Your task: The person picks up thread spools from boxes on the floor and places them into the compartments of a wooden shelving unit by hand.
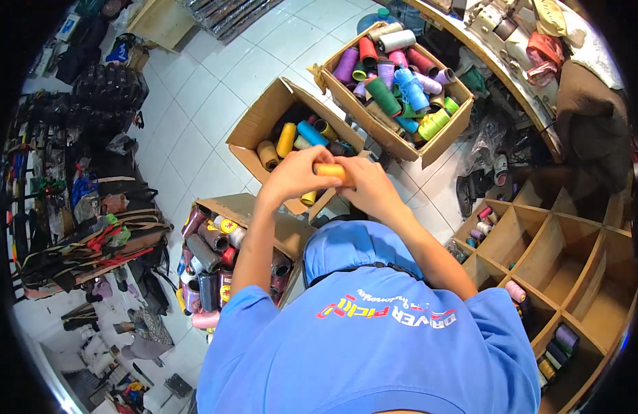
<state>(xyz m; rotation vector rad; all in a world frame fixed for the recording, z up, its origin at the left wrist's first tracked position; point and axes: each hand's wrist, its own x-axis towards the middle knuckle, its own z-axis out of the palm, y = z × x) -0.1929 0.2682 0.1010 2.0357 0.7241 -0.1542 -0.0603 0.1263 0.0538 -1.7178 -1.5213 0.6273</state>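
An orange-yellow thread spool is held between my two hands, above the near corner of a middle cardboard box. My left hand closes around its left end, with thumb and fingers curled. My right hand closes on its right end and covers part of it. In the box below lie a yellow spool, a tan spool, a blue spool and several dark ones. Another yellow spool shows under my left hand.
A fuller box of colourful spools stands beyond, to the right. At the near left is a box of dark spools. A wooden compartment shelf holding some spools stands at the right. Black straps and bags lie along the left.
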